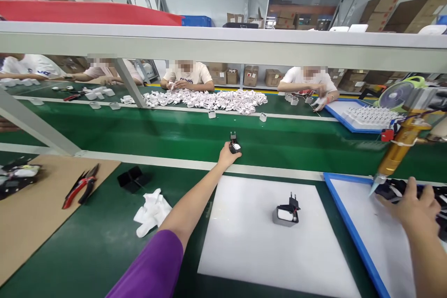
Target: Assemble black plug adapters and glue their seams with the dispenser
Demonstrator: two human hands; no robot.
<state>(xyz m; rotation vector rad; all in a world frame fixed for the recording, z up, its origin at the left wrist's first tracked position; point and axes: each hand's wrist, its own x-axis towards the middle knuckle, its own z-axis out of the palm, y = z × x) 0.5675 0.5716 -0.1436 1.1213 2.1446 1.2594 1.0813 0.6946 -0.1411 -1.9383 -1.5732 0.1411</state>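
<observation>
My left hand (227, 156) reaches out over the green belt (174, 137), its fingers closed round a small black plug unit (235, 147) with two prongs pointing away. On the white board (258, 251) in front of me stands a similar unit (286, 215) with a grey case, a white part inside and a black two-pin plug on top. My right hand (415, 205) is at the right, fingers spread over black parts (393, 190) in a blue-rimmed tray (352, 233). Nothing shows in its grip.
A gold dispenser with a pointed nozzle (398, 153) hangs beside my right hand. Red-handled pliers (82, 186), black boxes (132, 179) and a white glove (152, 212) lie left. Several people sit across the belt by a pile of white parts (209, 100). A shelf beam (223, 46) crosses above.
</observation>
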